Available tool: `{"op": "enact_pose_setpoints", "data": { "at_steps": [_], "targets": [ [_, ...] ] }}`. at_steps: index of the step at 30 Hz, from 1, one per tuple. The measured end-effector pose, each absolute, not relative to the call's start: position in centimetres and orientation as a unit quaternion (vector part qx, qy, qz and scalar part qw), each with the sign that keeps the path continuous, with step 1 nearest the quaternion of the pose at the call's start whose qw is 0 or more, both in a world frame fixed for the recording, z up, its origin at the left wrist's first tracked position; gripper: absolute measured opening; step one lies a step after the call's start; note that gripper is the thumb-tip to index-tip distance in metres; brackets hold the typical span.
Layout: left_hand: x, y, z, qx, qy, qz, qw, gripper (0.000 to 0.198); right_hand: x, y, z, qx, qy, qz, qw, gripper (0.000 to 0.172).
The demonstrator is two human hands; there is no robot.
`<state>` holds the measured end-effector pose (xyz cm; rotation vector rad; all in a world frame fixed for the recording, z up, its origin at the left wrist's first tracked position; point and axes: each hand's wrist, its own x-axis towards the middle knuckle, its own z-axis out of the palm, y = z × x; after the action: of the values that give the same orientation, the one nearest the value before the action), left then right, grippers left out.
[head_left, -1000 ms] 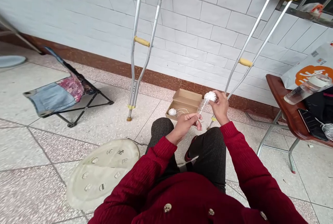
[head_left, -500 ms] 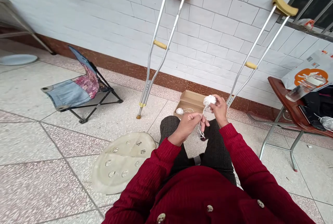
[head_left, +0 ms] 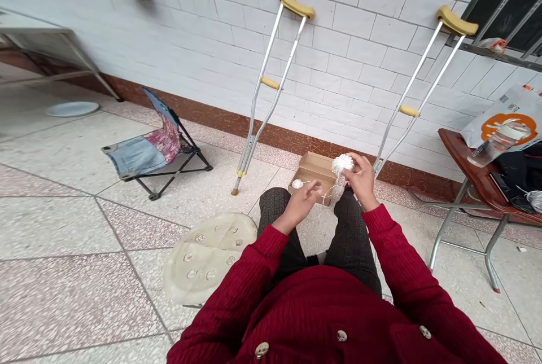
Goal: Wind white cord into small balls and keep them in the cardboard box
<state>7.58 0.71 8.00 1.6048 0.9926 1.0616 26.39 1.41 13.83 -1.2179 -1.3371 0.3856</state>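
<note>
In the head view my right hand (head_left: 361, 179) grips a fluffy white yarn ball (head_left: 342, 165) between thumb and fingers, above my knees. Loose white strands hang below the ball toward my left hand. My left hand (head_left: 300, 205) is to its left, fingers curled, with thin yarn at the slightly blurred fingertips. Behind the hands an open cardboard box (head_left: 318, 175) sits on the floor, its lid raised against the wall side. Inside it lies a smaller white yarn ball (head_left: 297, 184); my left hand hides part of the box front.
A round stool (head_left: 212, 251) stands by my left leg. Farther left is a folding chair (head_left: 144, 155). Two crutches, one left (head_left: 254, 121) and one right (head_left: 389, 121), lean on the tiled wall. At right, a brown chair (head_left: 459, 155) bears a bottle (head_left: 493, 147) and a bag.
My left hand has moved slightly left and away from the yarn ball; its pinch looks looser and the strands are more spread. The right hand still holds the ball. The camera view has shifted.
</note>
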Motion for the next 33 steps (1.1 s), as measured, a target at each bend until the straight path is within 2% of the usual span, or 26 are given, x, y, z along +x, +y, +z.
{"op": "enact_pose_setpoints", "data": {
  "at_steps": [2,7,9,14,17,20,25,30,33],
  "targets": [
    [7.9,0.7,8.5,0.623,0.400,0.467,0.483,0.038,26.8,1.2,13.9,-0.547,-0.584,0.113,0.589,0.042],
    [10.4,-0.6,10.6,0.489,0.301,0.513,0.637,0.043,26.7,1.0,14.2,-0.585,-0.599,0.040,0.545,0.043],
    [11.4,-0.5,11.1,0.454,0.281,0.518,0.668,0.045,26.3,1.1,14.2,-0.591,-0.604,0.030,0.533,0.043],
    [13.2,1.7,10.5,0.416,0.290,0.520,0.687,0.040,26.0,2.6,13.7,-0.602,-0.612,0.037,0.511,0.042],
    [13.3,3.1,9.8,0.435,0.309,0.496,0.685,0.030,26.5,4.2,13.2,-0.614,-0.602,0.043,0.508,0.044],
    [12.7,3.8,9.2,0.451,0.320,0.456,0.697,0.029,27.4,6.2,12.4,-0.624,-0.584,0.047,0.516,0.045],
    [11.0,4.5,8.6,0.458,0.324,0.388,0.731,0.030,28.3,9.5,10.5,-0.631,-0.553,0.095,0.536,0.047],
    [9.8,5.5,8.2,0.491,0.361,0.361,0.706,0.030,28.8,12.5,8.7,-0.615,-0.534,0.158,0.558,0.045],
    [9.9,5.7,7.3,0.520,0.358,0.318,0.708,0.034,29.2,14.0,8.4,-0.608,-0.478,0.254,0.581,0.050]
  ]
}}
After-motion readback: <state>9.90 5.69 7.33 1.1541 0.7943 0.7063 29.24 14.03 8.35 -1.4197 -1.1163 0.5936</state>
